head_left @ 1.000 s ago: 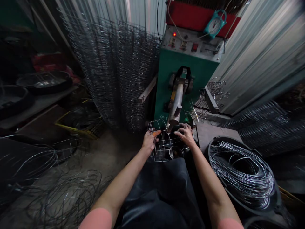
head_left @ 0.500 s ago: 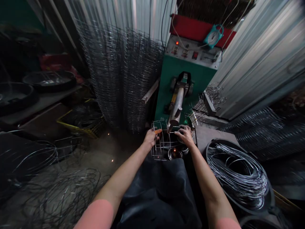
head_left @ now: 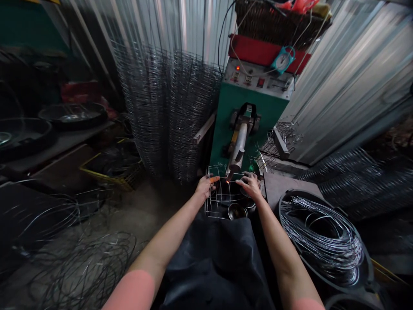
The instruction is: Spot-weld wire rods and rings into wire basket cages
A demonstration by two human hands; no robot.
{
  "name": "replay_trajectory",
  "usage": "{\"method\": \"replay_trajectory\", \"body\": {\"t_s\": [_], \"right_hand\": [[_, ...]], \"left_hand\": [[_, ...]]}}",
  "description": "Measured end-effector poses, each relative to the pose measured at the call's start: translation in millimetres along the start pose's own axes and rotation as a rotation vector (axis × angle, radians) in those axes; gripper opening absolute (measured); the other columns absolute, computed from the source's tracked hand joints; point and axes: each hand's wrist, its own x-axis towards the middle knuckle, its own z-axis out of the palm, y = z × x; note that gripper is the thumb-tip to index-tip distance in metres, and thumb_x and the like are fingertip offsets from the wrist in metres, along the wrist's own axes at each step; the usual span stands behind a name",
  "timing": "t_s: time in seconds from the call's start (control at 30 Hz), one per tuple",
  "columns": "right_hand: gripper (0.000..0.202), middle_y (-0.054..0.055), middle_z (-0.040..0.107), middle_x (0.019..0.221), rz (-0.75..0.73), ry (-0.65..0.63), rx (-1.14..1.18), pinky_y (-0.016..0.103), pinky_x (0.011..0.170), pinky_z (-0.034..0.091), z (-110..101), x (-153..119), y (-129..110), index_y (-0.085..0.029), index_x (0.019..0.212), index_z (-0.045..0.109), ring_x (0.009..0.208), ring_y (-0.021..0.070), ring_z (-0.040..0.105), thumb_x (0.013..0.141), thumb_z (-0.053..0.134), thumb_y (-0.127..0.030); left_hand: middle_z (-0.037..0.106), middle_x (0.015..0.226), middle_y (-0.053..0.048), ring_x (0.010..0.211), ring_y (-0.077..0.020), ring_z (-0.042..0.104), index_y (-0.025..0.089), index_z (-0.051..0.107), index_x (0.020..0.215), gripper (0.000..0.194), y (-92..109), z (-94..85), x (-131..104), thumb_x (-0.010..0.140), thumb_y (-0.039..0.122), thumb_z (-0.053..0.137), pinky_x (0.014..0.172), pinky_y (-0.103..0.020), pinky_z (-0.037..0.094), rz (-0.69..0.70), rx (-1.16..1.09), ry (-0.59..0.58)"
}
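My left hand is closed on the left side of a small wire frame, with an orange wrap on one finger that points at the electrode. My right hand pinches the end of a thin wire rod that reaches left to the frame. Where rod and frame meet, a spot glows orange under the electrode tip of a green spot welder. Below the hands, a small metal bowl sits just beyond the black apron.
Tall stacks of wire frames stand left of the welder. At right, a round tub holds a coil of wire. A yellow crate and loose wire loops lie at left. A blue clock-like dial hangs on the welder's top.
An orange glow now shows at the wire joint, and the sparks over the floor and bowl are gone. The view has tilted up slightly; both hands keep their holds.
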Motion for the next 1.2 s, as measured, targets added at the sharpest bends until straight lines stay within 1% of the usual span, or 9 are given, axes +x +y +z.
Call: {"method": "replay_trajectory", "body": {"t_s": [0.27, 0.4, 0.5, 0.63, 0.8, 0.93, 1.03, 1.13, 1.2], "right_hand": [[0.03, 0.007, 0.057, 0.109, -0.057, 0.011, -0.02, 0.05, 0.093, 0.028, 0.1, -6.5, -2.9, -0.023, 0.064, 0.064, 0.111, 0.0298, 0.039, 0.077, 0.059, -0.049], [0.029, 0.008, 0.059, 0.106, -0.143, -0.014, 0.032, 0.049, 0.092, 0.031, -8.4, -21.8, -4.8, -0.023, 0.069, 0.064, 0.108, 0.0287, 0.045, 0.078, 0.058, -0.05], [0.028, 0.008, 0.058, 0.108, -0.164, -0.031, 0.187, 0.042, 0.091, 0.038, -26.5, -38.6, 3.1, -0.023, 0.086, 0.061, 0.104, 0.0252, 0.051, 0.077, 0.059, -0.049], [0.041, 0.006, 0.061, 0.107, -0.027, -0.088, 0.301, 0.039, 0.088, 0.043, -55.7, -66.7, 18.7, -0.024, 0.107, 0.054, 0.1, 0.0237, 0.056, 0.074, 0.062, -0.047], [0.039, 0.006, 0.065, 0.103, 0.079, -0.134, 0.335, 0.042, 0.091, 0.042, -74.9, -97.0, 19.3, -0.023, 0.1, 0.063, 0.101, 0.0267, 0.056, 0.069, 0.065, -0.046], [0.028, 0.004, 0.068, 0.084, 0.036, -0.02, 0.447, 0.036, 0.079, 0.048, -81.7, -105.5, -4.7, -0.022, 0.079, 0.067, 0.083, 0.0238, 0.061, 0.065, 0.067, -0.046], [0.027, 0.002, 0.065, 0.071, -0.057, 0.107, 0.494, 0.03, 0.065, 0.049, -85.9, -102.0, -39.6, -0.021, 0.071, 0.065, 0.069, 0.02, 0.061, 0.065, 0.067, -0.047], [0.025, 0.002, 0.063, 0.068, -0.145, 0.126, 0.43, 0.027, 0.058, 0.048, -86.6, -94.3, -82.6, -0.02, 0.073, 0.064, 0.063, 0.0176, 0.059, 0.071, 0.064, -0.046], [0.024, 0.002, 0.064, 0.07, -0.215, 0.099, 0.346, 0.026, 0.06, 0.047, -83.3, -88.9, -108.7, -0.02, 0.075, 0.064, 0.065, 0.0173, 0.059, 0.075, 0.061, -0.044]], "left_hand": [[0.05, 0.058, 0.007, 0.039, -0.0004, 0.032, 0.017, 0.05, 0.094, 0.052, 5.9, -3.6, -3.7, 0.049, 0.01, 0.076, 0.034, -0.013, 0.023, 0.031, 0.029, -0.093], [0.043, 0.055, 0.01, 0.039, -0.0007, 0.029, 0.017, 0.05, 0.098, 0.056, 5.4, -13.7, -12.4, 0.05, 0.013, 0.077, 0.033, -0.013, 0.021, 0.027, 0.052, -0.147], [0.038, 0.054, 0.011, 0.039, -0.0006, 0.029, 0.017, 0.051, 0.103, 0.058, 5.4, -32.3, -21.9, 0.052, 0.014, 0.077, 0.032, -0.012, 0.02, 0.014, 0.038, -0.195], [0.037, 0.055, 0.011, 0.039, 0.0007, 0.026, 0.015, 0.054, 0.104, 0.053, 5.2, -70.8, -39.9, 0.055, 0.013, 0.076, 0.031, -0.009, 0.019, -0.03, -0.093, -0.291], [0.04, 0.059, 0.009, 0.037, 0.0016, 0.022, 0.013, 0.055, 0.107, 0.044, 0.7, -110.6, -67.4, 0.065, 0.008, 0.067, 0.028, -0.008, 0.018, -0.072, -0.262, -0.372], [0.044, 0.064, 0.007, 0.038, 0.0017, 0.026, 0.013, 0.053, 0.115, 0.048, 0.1, -125.7, -81.8, 0.069, 0.013, 0.065, 0.03, -0.009, 0.024, -0.027, -0.313, -0.437], [0.056, 0.077, -0.001, 0.056, -0.0049, 0.05, 0.013, 0.051, 0.119, 0.052, 7.1, -134.4, -83.3, 0.07, 0.022, 0.066, 0.051, -0.017, 0.045, -0.019, -0.174, -0.467], [0.059, 0.103, -0.011, 0.091, -0.0193, 0.058, 0.014, 0.046, 0.124, 0.06, 24.0, -136.9, -84.3, 0.07, 0.029, 0.067, 0.076, -0.033, 0.047, 0.049, 0.076, -0.316], [0.057, 0.111, -0.012, 0.102, -0.021, 0.054, 0.016, 0.04, 0.13, 0.066, 40.2, -128.8, -91.0, 0.071, 0.032, 0.066, 0.085, -0.035, 0.043, 0.233, 0.259, -0.161]]}}
